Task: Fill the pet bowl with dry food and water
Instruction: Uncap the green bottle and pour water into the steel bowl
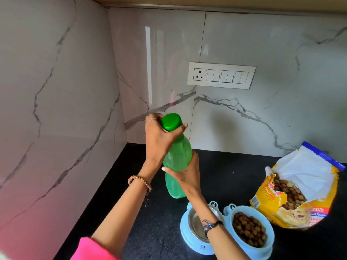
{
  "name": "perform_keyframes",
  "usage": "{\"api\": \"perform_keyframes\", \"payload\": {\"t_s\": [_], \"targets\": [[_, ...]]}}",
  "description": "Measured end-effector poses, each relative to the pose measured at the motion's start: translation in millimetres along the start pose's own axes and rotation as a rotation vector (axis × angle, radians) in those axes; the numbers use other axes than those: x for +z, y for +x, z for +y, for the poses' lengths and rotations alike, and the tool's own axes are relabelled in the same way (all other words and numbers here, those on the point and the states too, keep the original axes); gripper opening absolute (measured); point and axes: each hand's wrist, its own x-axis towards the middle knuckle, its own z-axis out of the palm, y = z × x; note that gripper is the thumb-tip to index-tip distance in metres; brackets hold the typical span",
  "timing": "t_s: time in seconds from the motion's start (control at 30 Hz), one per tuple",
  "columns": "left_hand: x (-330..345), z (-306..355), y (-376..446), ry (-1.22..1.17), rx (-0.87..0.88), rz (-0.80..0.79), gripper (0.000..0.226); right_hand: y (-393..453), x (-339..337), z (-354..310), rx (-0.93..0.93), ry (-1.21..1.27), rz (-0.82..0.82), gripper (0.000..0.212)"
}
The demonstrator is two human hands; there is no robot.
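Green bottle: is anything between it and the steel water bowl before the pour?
The cap is on, under the left hand. The right hand holds the green bottle, and its forearm crosses above the steel water bowl. Nothing else intervenes.

Green bottle (177,158), capped, upright on counter. Blue double bowl (228,215): right cup full of kibble (248,229), left steel cup dry. Yellow bag (298,186) torn open beside it.

left hand (159,136) grips cap (170,121) | right hand (185,172) holds green bottle (177,158) | kibble (248,229) in pet bowl (270,230)
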Motion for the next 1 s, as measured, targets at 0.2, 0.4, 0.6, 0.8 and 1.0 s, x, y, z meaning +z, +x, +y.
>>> {"api": "perform_keyframes", "payload": {"t_s": [0.2, 0.4, 0.6, 0.8, 1.0], "targets": [[-29.9, 22.7, 45.4, -0.156, -0.035, 0.03, 0.056, -8.3, -7.8, -25.5, -0.043, -0.028, 0.039, 0.091], [-30.2, -58.2, 7.9, 0.031, -0.184, -0.128, 0.053, -26.4, -29.8, -49.8, -0.04, -0.037, 0.113, 0.092], [-13.2, -145.5, -80.1, 0.433, -0.378, -0.487, 0.068, -56.7, -59.9, -53.8, -0.021, -0.038, 0.147, 0.088], [-7.9, -160.6, -137.4, 0.588, -0.35, -0.606, 0.067, -91.3, -91.0, -40.7, 0.048, -0.094, 0.145, 0.087], [-9.9, -153.0, -165.2, 0.66, -0.374, -0.652, 0.068, -120.5, -117.4, -26.0, 0.13, -0.134, 0.169, 0.09]]}}
